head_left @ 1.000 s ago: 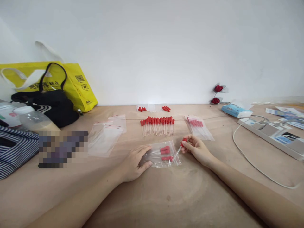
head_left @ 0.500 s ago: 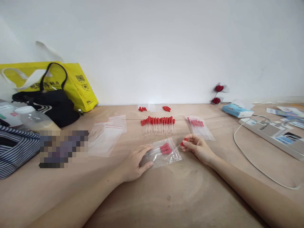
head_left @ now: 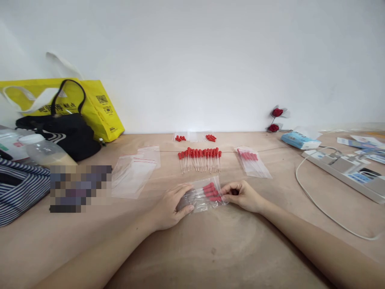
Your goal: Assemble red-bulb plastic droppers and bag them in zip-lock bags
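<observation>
A clear zip bag (head_left: 200,204) lies on the table with several red-bulbed droppers (head_left: 208,188) inside, bulbs toward the right. My left hand (head_left: 176,204) holds the bag's left end between thumb and fingers. At the bag's right end, my right hand (head_left: 240,196) is closed in a pinch on the bulb end of the nearest dropper (head_left: 214,198), which is inside the bag; its fingertips are partly hidden by the plastic. Beyond the bag stands a row of loose droppers (head_left: 200,154) with their red bulbs pointing away from me.
A filled bag of droppers (head_left: 254,162) lies to the right, flat zip bags (head_left: 135,174) to the left. Two more bags with red bulbs (head_left: 211,137) rest by the wall. A power strip (head_left: 345,172), its cable and a tissue pack (head_left: 300,139) sit right; a yellow bag (head_left: 105,112) stands left.
My right hand has moved left and toward me, to the bag's mouth. The dropper it held outside has slid into the bag beside the others. My left hand has stayed put.
</observation>
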Tool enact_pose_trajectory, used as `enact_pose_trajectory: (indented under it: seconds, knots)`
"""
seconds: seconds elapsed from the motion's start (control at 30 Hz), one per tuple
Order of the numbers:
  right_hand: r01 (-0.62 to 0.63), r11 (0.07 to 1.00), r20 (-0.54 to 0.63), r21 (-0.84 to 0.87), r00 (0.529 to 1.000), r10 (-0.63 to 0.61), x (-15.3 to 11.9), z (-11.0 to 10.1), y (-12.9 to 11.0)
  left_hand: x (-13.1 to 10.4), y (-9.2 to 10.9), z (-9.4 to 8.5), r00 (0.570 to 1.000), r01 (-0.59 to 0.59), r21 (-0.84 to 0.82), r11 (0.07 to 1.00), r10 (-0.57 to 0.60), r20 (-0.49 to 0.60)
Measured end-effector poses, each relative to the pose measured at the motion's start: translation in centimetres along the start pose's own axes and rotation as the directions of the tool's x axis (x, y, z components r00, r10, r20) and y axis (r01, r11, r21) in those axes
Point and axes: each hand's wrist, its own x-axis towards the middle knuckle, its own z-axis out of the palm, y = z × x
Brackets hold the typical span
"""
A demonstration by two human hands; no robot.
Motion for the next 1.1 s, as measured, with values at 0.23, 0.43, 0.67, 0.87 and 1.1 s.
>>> enact_pose_trajectory:
  seconds: [0.23,0.43,0.67,0.87,1.1]
  knots:
    - [0.078,0.979,-0.126,-0.190,0.987,-0.104,1.3,0.7,0.3,0.0,-0.1,0.0,1.000,0.003,-0.007,1.000,-0.003,0.010]
    - [0.033,0.995,0.027,-0.095,0.999,-0.030,2.0,-1.3,-0.7,-0.1,0.0,0.0,1.000,0.002,-0.004,1.000,-0.002,0.013]
    - [-0.213,0.948,-0.507,-0.237,0.859,0.066,8.5,-5.8,-0.8,-0.1,-0.1,0.0,1.000,-0.005,-0.020,1.000,0.005,0.006]
    - [-0.281,0.919,-0.612,-0.275,0.789,0.058,13.7,-6.3,0.5,-0.1,-0.2,0.0,1.000,-0.005,-0.026,1.000,0.005,0.014]
    - [-0.322,0.920,-0.658,-0.222,0.746,0.102,15.5,-5.7,0.9,-0.1,-0.2,0.0,1.000,-0.002,-0.043,0.999,0.002,0.001]
